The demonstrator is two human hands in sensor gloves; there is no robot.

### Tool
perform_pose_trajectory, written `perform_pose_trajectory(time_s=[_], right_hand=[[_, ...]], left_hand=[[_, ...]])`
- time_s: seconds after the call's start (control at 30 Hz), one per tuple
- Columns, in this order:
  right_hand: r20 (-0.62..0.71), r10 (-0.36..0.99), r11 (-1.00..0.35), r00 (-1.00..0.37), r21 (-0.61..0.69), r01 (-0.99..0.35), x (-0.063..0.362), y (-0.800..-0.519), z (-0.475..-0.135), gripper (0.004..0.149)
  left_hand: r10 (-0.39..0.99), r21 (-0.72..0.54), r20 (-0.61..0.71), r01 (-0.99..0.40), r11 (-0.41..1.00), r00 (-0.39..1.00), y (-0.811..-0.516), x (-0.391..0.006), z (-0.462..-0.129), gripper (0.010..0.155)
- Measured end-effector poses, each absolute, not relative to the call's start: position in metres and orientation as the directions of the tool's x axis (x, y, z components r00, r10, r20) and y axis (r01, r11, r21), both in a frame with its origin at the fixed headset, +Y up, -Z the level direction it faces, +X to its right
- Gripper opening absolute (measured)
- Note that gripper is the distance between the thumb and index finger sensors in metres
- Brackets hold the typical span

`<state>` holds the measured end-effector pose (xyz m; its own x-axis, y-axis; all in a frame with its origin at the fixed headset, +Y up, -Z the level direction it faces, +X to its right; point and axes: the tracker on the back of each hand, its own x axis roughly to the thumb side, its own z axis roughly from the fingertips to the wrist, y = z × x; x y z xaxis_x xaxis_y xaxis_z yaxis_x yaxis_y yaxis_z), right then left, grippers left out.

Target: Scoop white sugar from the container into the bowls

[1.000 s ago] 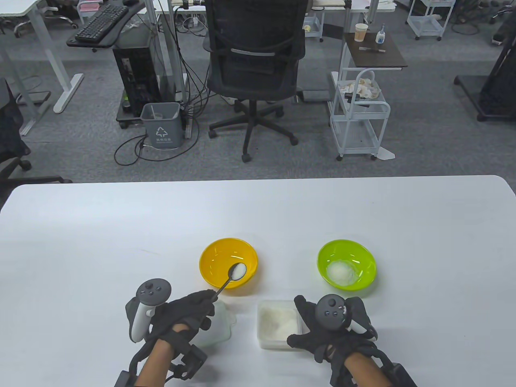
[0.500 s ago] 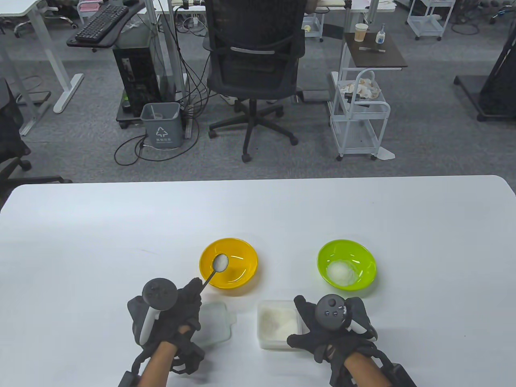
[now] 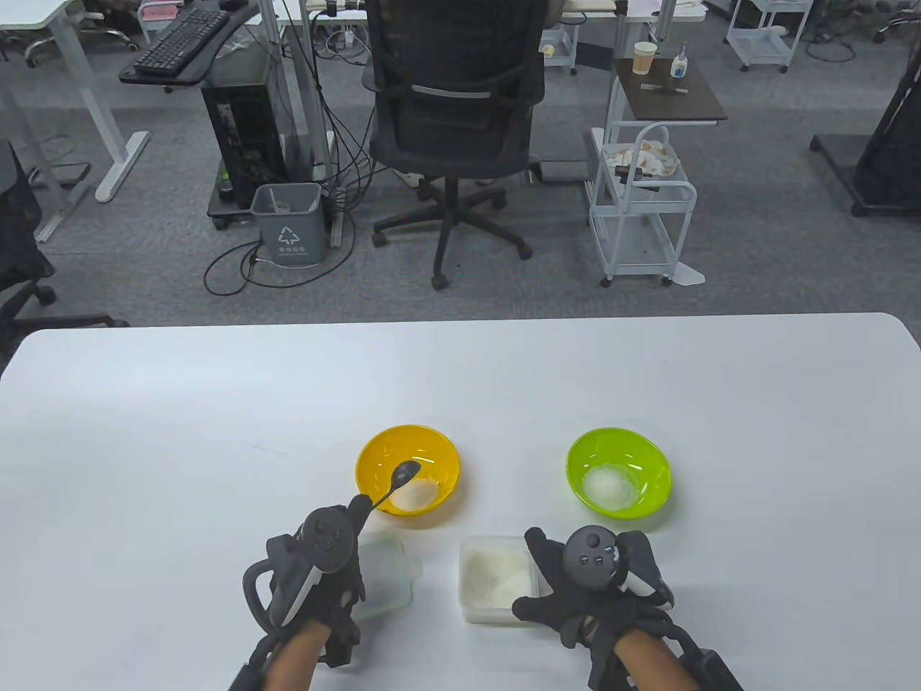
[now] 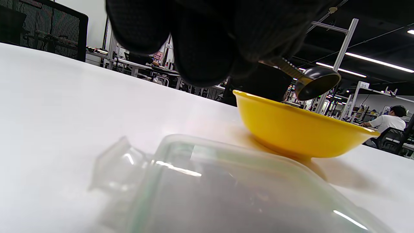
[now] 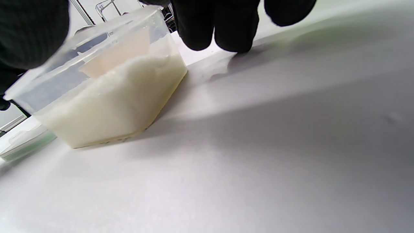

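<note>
My left hand [image 3: 338,554] grips a metal spoon [image 3: 397,481] by its handle. The spoon is turned over above the yellow bowl [image 3: 374,450], and a small heap of white sugar [image 3: 419,494] lies in the bowl. In the left wrist view the tipped spoon [image 4: 315,84] hangs over the yellow bowl's [image 4: 297,129] rim. My right hand [image 3: 575,583] rests against the clear container of sugar [image 3: 496,576]; in the right wrist view my thumb touches the container [image 5: 106,87] on one side. The green bowl [image 3: 647,450] holds a mound of sugar [image 3: 610,486].
The container's clear lid [image 3: 385,576] lies on the white table [image 3: 216,432] under my left hand; it also fills the bottom of the left wrist view [image 4: 210,191]. An office chair [image 3: 453,108] and a white cart [image 3: 640,209] stand beyond the table's far edge.
My left hand rolled the spoon over above the yellow bowl, and the sugar dropped from the spoon into the bowl. My right hand has not moved.
</note>
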<state>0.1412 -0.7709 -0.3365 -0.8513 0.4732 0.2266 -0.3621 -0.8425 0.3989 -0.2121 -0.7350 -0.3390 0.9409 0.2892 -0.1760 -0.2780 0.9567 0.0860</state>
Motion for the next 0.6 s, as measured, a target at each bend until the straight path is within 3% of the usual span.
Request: perform_pose_trajectory(time_s=[0.27,0.6], right_hand=[[0.225,0.475,-0.841,-0.850,0.400,-0.364,0.141,-0.771,-0.336,0.093],[0.223,0.477,-0.840,-0.850,0.400,-0.366,0.141,-0.771,-0.336,0.093]], left_hand=[[0.337,0.073,-0.137,-0.330,0.941,0.931,-0.732,-0.210,-0.336,0.055],[0.385,0.063,0.014,-0.385,0.921,0.923,-0.720,-0.187,-0.324,0.050]])
